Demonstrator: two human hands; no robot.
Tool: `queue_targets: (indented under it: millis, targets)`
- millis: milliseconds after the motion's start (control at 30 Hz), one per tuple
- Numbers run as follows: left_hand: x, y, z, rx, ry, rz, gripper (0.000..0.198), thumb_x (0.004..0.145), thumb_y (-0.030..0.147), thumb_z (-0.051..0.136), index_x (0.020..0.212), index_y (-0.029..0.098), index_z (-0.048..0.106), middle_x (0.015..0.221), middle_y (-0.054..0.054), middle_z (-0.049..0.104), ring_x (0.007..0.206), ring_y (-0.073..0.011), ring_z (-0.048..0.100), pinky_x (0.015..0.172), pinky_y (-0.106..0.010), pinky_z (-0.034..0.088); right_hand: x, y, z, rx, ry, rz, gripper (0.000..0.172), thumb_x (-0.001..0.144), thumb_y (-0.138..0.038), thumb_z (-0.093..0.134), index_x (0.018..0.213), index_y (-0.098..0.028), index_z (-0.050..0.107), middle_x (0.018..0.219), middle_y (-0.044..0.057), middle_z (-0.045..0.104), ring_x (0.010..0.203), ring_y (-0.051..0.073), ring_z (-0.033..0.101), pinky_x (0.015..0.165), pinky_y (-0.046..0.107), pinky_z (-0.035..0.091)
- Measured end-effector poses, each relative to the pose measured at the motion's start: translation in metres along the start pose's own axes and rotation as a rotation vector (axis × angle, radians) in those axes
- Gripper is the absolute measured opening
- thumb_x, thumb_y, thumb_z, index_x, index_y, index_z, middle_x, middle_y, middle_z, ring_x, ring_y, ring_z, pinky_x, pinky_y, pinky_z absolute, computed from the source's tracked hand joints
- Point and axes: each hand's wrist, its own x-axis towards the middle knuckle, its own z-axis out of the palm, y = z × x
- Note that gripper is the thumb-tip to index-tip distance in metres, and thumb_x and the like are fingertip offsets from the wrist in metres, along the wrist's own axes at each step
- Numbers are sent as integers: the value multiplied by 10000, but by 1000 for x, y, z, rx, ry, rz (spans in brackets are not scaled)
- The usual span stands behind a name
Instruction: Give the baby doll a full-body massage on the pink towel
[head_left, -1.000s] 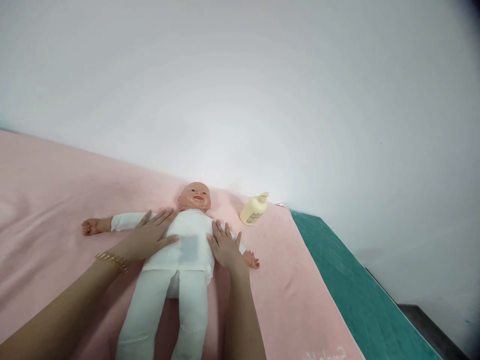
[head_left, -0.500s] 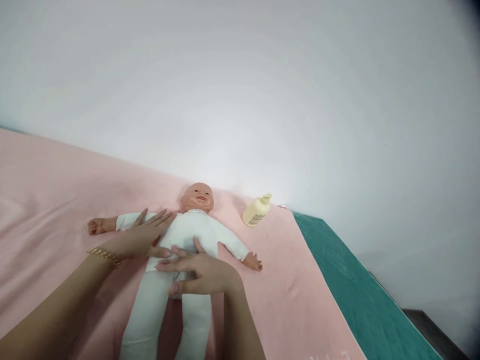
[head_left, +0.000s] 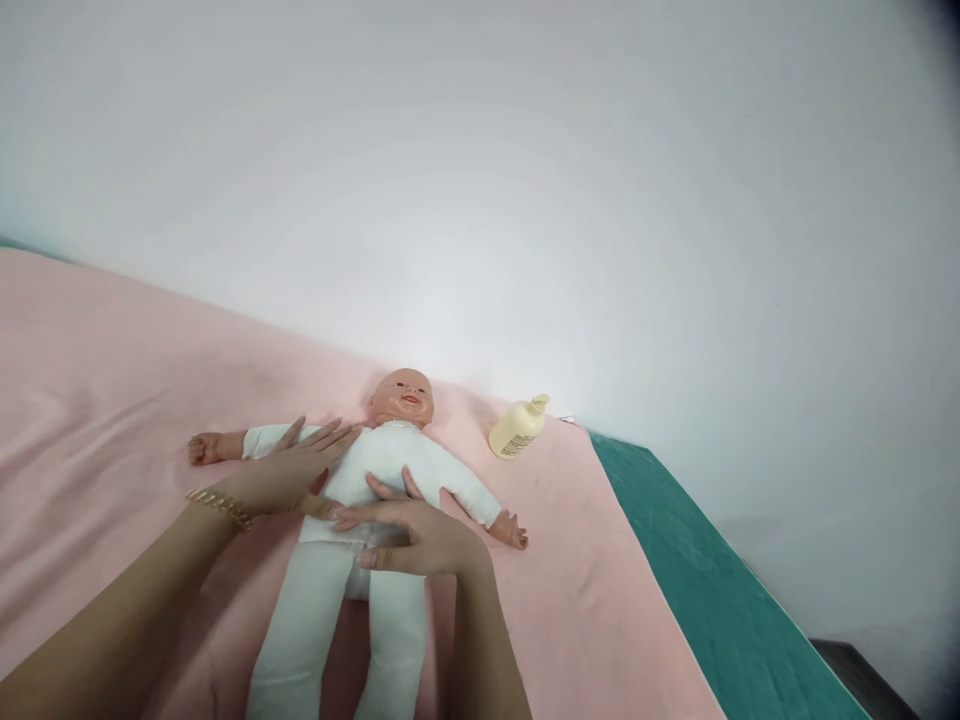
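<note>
A baby doll in a white suit lies on its back on a pink blanket, arms spread out. My left hand, with a gold bracelet at the wrist, rests flat on the doll's chest and shoulder, fingers stretched out. My right hand lies flat across the doll's belly, fingers pointing left and touching the left hand's thumb side. Neither hand holds anything.
A cream pump bottle lies on the blanket to the right of the doll's head. A teal mattress edge shows beyond the blanket on the right. A white wall runs behind.
My right hand has moved from the doll's right side to lie crosswise over its belly, fingers now pointing left. The left hand stays on the chest.
</note>
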Motion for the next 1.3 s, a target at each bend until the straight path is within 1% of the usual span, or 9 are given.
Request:
queue_targets:
  millis: [167,367,500,633,867,1000,1133,1233,1300]
  targets:
    - [0,-1,-4,-32,-35,18,1095,726,721,615,1572,187,169,1601,-178,198,1499,-373,98,1164,-628,-13,0,-1,0,10,-17,-8,517,892,-648,525,1352,-417,573,1361,-60,617,1470,233,304,1250,434,71]
    - [-3,6,-12,-29,-49,3,1142,681,679,690,1573,197,165,1600,-173,188,1494,-374,109,1178,-600,13,2,11,3,54,102,11,551,921,-618,509,1428,-403,478,1566,-67,357,1517,265,145,1226,511,-71]
    - [-2,6,-11,-25,-55,-4,1187,676,739,648,1573,165,123,1607,-172,155,1499,-374,65,1173,-615,-3,7,25,7,10,186,173,579,969,-613,391,1499,-383,349,1633,-52,156,1530,257,-19,1166,626,-131]
    - [-1,4,-8,-22,-47,3,1207,671,791,606,1573,151,122,1607,-176,155,1501,-375,53,1177,-604,-6,10,38,10,-48,266,348,647,964,-653,336,1542,-387,218,1645,-55,48,1531,253,-25,1168,627,-110]
    - [0,2,-5,-6,-43,4,1219,672,821,569,1577,151,101,1611,-172,147,1501,-379,45,1178,-596,-29,4,47,6,-124,304,563,763,956,-688,259,1576,-263,131,1642,0,90,1533,266,-7,1157,638,-131]
    - [0,3,-7,11,-77,3,1217,692,852,512,1577,148,64,1615,-169,101,1505,-369,14,1172,-597,-59,2,48,6,-130,305,583,795,957,-683,246,1578,-204,120,1639,21,99,1533,267,-20,1148,645,-144]
    - [0,2,-6,4,-71,12,1209,704,853,496,1576,138,62,1617,-166,99,1505,-370,16,1173,-600,-52,4,48,8,-115,305,574,783,959,-673,262,1580,-216,127,1641,24,105,1532,272,-25,1146,642,-153]
    - [0,2,-5,2,-59,9,1188,711,830,520,1577,143,88,1615,-165,133,1505,-369,48,1177,-595,-32,0,46,3,-81,340,543,729,967,-631,323,1566,-227,224,1636,45,172,1532,282,41,1159,625,-135]
    - [0,3,-6,2,-36,12,1072,782,780,486,1577,149,141,1612,-158,165,1506,-351,93,1189,-566,14,-8,45,-6,-68,396,524,626,970,-562,386,1505,-239,386,1589,65,333,1508,280,196,1185,594,-84]
